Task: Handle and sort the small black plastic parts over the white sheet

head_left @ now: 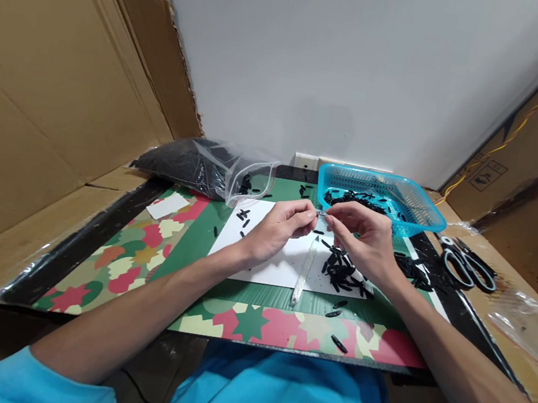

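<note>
My left hand (291,221) and my right hand (362,236) meet fingertip to fingertip above a white sheet (269,265). Between them they pinch a small dark piece with a light edge (321,214); its kind is too small to make out. Beneath my hands lies a white pen-like tool with a dark pointed tip (306,271). Close under my right hand is a heap of small black elongated pieces (342,273), partly covered by that hand. A few loose black pieces (243,214) rest on the sheet's left side.
A blue plastic basket (432,212) with black pieces stands behind my right hand. Scissors (466,266) and a clear bag (524,320) lie at right. A zip bag of dark contents (188,162) sits back left. Cardboard walls (57,62) flank the patterned table (251,323).
</note>
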Demonstrator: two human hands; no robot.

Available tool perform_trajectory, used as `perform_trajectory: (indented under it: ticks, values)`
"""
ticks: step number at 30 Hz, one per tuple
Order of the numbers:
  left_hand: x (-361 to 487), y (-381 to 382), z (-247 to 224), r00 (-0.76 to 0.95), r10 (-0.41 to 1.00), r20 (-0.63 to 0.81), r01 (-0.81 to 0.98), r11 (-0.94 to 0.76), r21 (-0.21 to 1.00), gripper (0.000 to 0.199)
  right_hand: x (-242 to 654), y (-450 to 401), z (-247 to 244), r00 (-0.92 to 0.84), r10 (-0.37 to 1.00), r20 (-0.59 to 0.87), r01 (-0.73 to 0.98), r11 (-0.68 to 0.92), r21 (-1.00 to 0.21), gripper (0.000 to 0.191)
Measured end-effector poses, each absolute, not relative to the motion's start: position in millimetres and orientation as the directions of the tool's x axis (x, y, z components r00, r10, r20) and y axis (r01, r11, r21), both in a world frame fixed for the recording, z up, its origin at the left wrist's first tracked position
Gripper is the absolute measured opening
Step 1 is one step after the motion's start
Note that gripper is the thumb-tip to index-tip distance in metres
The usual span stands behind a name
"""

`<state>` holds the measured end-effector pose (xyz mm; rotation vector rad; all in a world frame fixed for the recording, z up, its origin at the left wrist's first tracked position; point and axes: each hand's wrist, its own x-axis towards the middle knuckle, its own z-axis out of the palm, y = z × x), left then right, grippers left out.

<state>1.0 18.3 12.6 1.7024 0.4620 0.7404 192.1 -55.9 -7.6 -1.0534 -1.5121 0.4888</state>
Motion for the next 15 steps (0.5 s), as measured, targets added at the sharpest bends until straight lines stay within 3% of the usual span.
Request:
perform_trajectory:
  ticks: [15]
  values:
    - [-0.9,19.6,11.5,0.724,0.634,0.271,-0.083,-0.31,0.947,0.032,191.8,-56.1,-9.3,0.074,0.808,0.584,0.337,0.531,-0.777,0.013]
